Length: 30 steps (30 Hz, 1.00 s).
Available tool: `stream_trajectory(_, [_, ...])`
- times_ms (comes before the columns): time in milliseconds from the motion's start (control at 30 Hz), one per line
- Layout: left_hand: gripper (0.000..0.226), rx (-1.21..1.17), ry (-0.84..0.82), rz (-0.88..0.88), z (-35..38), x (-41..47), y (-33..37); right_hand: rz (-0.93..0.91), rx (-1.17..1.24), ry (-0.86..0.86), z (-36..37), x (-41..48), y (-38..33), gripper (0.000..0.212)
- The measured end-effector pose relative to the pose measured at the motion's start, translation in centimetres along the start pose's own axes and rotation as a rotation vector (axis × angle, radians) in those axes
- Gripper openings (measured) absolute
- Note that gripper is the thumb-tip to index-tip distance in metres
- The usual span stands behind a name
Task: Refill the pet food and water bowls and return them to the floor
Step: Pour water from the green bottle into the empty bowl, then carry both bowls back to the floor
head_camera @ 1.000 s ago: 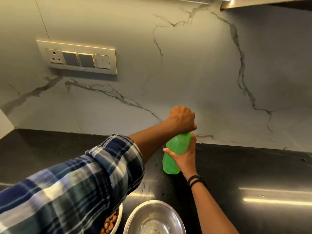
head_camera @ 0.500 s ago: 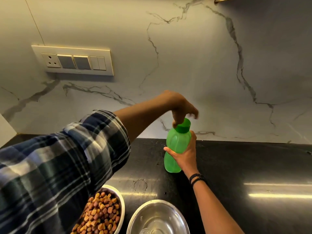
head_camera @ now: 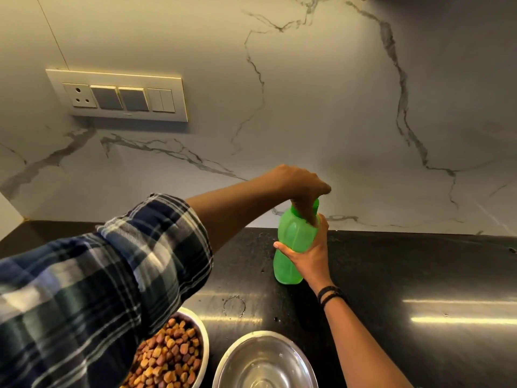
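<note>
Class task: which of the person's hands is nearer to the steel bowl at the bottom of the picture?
Right. The right hand grips the green bottle's body, just behind the steel bowl; the left hand is higher, on the cap.

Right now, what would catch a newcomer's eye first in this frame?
The green bottle upright on the black counter, right hand around its body, left hand on its cap. At the bottom edge sit a kibble bowl and a steel bowl.

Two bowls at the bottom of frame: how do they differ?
The left bowl has a white rim and is heaped with brown kibble; the steel bowl is bare metal, with no kibble in it. The sleeve covers part of the left bowl; the steel bowl shows unobstructed. Both sit on the black counter.
</note>
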<state>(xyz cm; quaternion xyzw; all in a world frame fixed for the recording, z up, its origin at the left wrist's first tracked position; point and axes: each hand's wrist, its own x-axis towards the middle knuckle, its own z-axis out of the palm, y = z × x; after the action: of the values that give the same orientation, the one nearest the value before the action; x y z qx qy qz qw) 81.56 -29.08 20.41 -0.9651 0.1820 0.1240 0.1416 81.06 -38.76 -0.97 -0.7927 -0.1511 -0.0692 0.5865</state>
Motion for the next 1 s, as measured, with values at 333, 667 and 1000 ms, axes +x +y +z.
stream_trajectory(333, [0.086, -0.413, 0.473, -0.354, 12.5, -8.1, 0.0, -0.017, -0.036, 0.165, 1.7, 3.1, 1.0, 0.12])
stream_trajectory(667, [0.075, -0.735, 0.463, -0.659, 27.5, -22.6, 5.9, 0.185, -0.182, 0.104, 0.5, -1.0, 0.5, 0.14])
stream_trajectory(1000, [0.078, -0.932, 0.652, -0.977, 32.8, -31.1, 7.6, 0.567, -0.315, -0.133, -3.9, -17.7, -0.9, 0.086])
